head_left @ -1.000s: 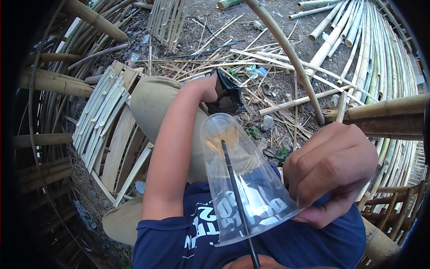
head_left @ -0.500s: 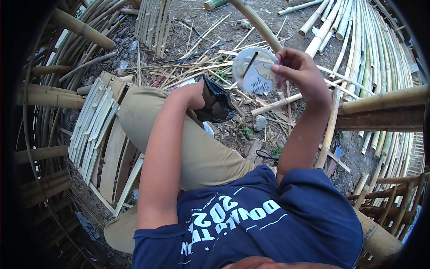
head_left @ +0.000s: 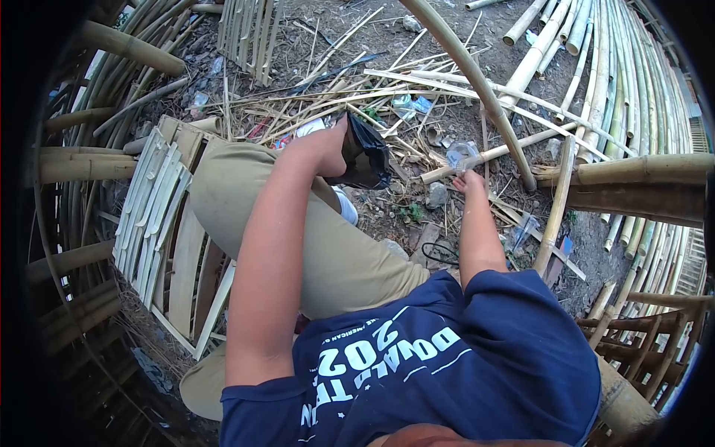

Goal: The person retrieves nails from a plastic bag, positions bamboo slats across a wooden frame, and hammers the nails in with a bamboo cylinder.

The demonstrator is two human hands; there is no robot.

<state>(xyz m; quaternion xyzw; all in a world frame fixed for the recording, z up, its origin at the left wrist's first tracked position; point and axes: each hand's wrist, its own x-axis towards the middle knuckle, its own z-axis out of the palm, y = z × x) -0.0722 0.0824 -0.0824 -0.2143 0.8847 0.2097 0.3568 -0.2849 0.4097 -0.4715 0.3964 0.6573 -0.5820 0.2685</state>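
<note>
My left hand (head_left: pixel 333 151) is closed on a black plastic bag (head_left: pixel 365 153), whose mouth gapes beside my raised knee. Low over the littered ground, my right hand (head_left: pixel 471 180) reaches forward with its fingertips at a clear plastic cup (head_left: pixel 462 155). The cup looks small from here, and its far side blends with the ground. My right fingers seem closed at its near edge, though their exact hold is hard to see.
Split bamboo strips (head_left: pixel 350 100) and clear plastic litter (head_left: pixel 408 106) lie ahead. A curved bamboo pole (head_left: pixel 477 78) rises close to my right hand. Bamboo poles (head_left: pixel 596 74) are stacked at right, and a slatted wooden piece (head_left: pixel 153 201) lies left. More clear plastic (head_left: pixel 523 229) is near my right forearm.
My right hand has gone from holding a clear printed cup up high to down near the ground, farther from me. My left hand and the black bag have barely moved.
</note>
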